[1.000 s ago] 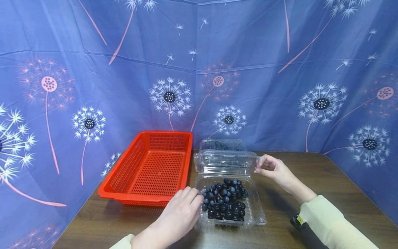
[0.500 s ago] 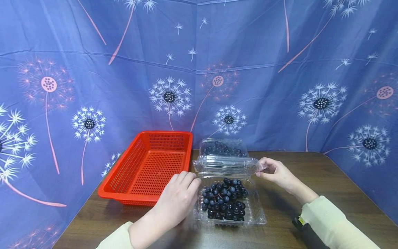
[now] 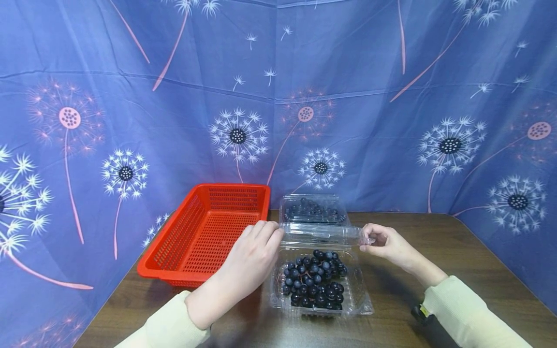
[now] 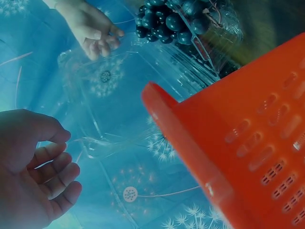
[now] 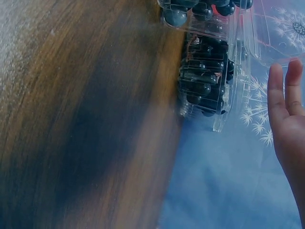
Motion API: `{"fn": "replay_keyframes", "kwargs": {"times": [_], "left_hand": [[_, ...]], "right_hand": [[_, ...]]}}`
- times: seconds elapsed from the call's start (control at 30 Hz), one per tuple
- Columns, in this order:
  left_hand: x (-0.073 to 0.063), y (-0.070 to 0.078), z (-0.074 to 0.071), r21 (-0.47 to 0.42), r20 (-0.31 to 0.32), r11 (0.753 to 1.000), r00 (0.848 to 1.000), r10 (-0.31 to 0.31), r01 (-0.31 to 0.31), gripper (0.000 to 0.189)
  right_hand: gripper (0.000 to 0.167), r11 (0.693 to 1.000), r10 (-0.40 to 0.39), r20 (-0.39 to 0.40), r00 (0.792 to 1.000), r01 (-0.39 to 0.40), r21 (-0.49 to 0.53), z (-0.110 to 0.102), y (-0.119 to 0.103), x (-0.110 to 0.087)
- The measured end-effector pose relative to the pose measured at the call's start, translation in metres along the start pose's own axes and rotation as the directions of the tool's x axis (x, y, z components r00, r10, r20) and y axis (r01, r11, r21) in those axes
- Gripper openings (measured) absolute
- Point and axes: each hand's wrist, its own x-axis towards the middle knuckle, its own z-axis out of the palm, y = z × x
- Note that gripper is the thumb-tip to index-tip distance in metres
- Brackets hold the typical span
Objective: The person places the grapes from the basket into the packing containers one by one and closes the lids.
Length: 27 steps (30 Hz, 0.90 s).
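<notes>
Black grapes lie in an open clear plastic clamshell box in the head view, its hinged lid raised along the far side. My right hand pinches the lid's right corner between thumb and fingers. Near the lid's left end is my left hand. In the left wrist view, the left hand has loosely bent fingers just short of the lid's corner, holding nothing. The right wrist view has the right hand's thumb and finger at the lid's edge.
A red perforated basket stands left of the grapes, close beside the left hand. Behind the lid is a second clear box, also with dark grapes. A patterned blue cloth hangs behind the wooden table.
The lid has tipped down toward the front with my right hand on its corner, showing more of the box behind. My left hand has risen from the box's left side to the lid's left end.
</notes>
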Motion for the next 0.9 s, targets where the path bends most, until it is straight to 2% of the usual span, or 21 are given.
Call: {"fn": "replay_keyframes", "kwargs": {"times": [0.27,0.4,0.6,0.9], "left_hand": [[0.004,0.002,0.010,0.003,0.053,1.000,0.998,0.018,-0.018,0.020],[0.006,0.003,0.014,-0.005,0.058,1.000,0.998,0.031,-0.030,0.011],[0.005,0.004,0.017,-0.046,0.061,0.998,0.998,0.035,-0.032,0.011],[0.002,0.007,0.016,-0.002,0.060,0.999,0.997,0.052,-0.052,0.010]], "right_hand": [[0.024,1.000,-0.003,0.011,1.000,0.003,-0.020,0.001,-0.001,0.000],[0.025,0.999,-0.014,0.016,1.000,0.014,-0.030,0.000,-0.002,-0.001],[0.025,0.999,-0.024,0.026,0.999,0.025,-0.034,0.000,-0.002,-0.002],[0.025,0.997,-0.052,0.096,0.994,0.047,0.057,-0.004,-0.009,-0.007]]}}
